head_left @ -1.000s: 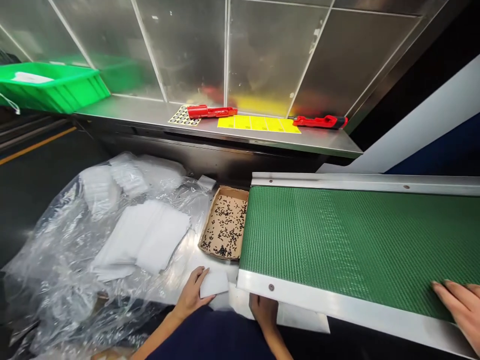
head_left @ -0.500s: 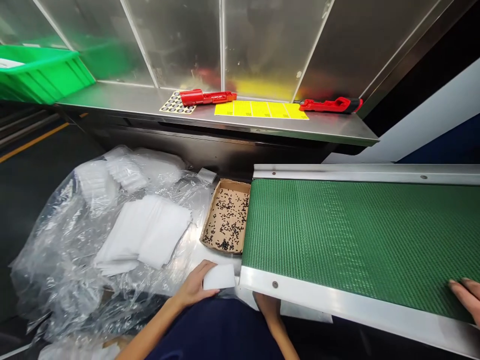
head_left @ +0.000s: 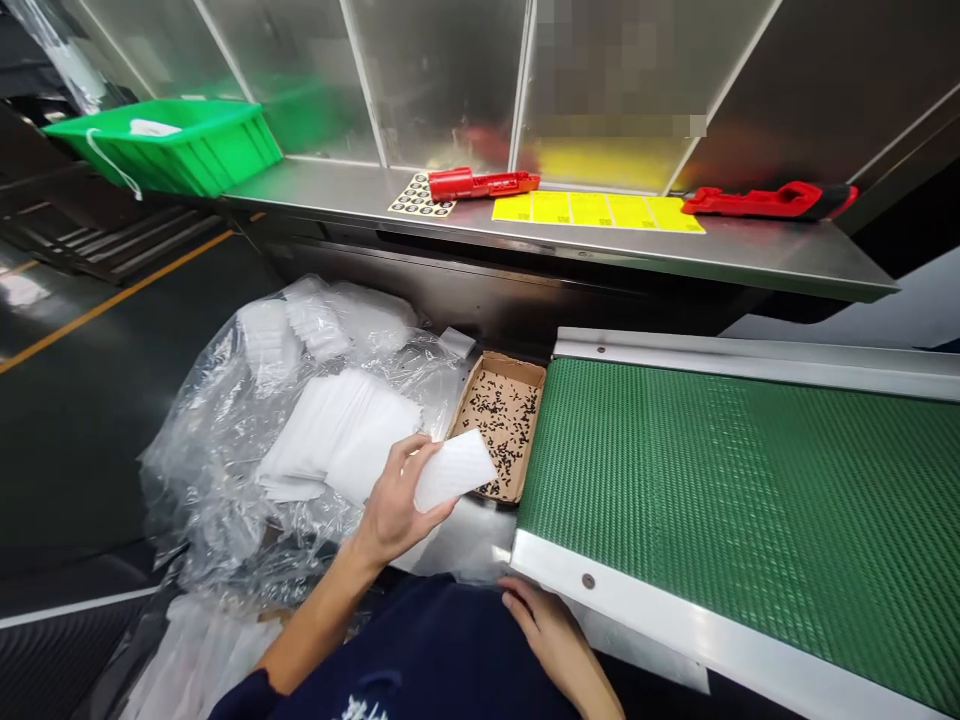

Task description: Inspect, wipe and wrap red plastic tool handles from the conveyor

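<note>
My left hand grips a small white foam piece between thumb and fingers, above the table just in front of a shallow cardboard box. That box has many small black parts scattered over its bottom; the foam covers its near left corner. My right hand rests by the near corner of the conveyor's metal rail, its visible fingers stretched out and nothing seen in them. Left of the box, a stack of white foam sheets lies on clear plastic bagging.
A green belt conveyor runs off to the right. On the steel shelf behind are a green bin, a sheet of round stickers, yellow labels and two red tool-like casings.
My left hand has lifted the foam piece up toward the box. My right hand shows more from under the rail. The view has swung left, and another person's hand at the belt has left it.
</note>
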`<move>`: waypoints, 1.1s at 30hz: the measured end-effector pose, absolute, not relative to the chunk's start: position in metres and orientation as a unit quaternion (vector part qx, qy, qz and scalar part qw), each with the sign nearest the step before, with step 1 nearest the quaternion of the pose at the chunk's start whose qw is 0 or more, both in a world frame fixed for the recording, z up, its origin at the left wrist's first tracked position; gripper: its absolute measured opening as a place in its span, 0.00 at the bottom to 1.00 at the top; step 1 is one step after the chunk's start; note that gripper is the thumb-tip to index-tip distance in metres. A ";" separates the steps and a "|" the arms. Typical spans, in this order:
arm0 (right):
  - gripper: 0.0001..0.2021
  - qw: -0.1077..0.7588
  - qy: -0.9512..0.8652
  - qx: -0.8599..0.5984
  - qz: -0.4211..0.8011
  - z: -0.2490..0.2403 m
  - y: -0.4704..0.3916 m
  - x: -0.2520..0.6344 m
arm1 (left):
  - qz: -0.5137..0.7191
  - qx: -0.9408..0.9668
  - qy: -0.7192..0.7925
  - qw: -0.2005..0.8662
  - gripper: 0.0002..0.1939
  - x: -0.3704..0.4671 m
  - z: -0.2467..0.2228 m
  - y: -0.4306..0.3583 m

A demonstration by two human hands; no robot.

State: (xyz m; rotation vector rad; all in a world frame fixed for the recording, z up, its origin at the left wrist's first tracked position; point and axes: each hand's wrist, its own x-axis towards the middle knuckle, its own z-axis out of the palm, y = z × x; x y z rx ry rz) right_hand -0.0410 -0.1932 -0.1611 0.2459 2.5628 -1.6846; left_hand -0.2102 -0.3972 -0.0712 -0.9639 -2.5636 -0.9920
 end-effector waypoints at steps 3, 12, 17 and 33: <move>0.18 0.062 0.824 -0.062 -0.560 -0.111 -0.195 -0.034 | -0.360 -0.352 -0.856 0.114 0.29 -0.201 -0.062 -0.388; 0.26 -0.337 0.806 0.013 -0.487 -0.066 -0.178 -0.054 | -0.409 -0.439 -0.798 0.050 0.29 -0.176 -0.046 -0.367; 0.44 -0.286 0.866 -0.068 -0.404 -0.055 -0.170 -0.068 | -0.403 -0.484 -0.776 -0.029 0.31 -0.178 -0.035 -0.367; 0.31 -0.232 0.882 -0.076 -0.403 -0.052 -0.174 -0.068 | -0.327 -0.568 -0.755 -0.015 0.33 -0.190 -0.011 -0.374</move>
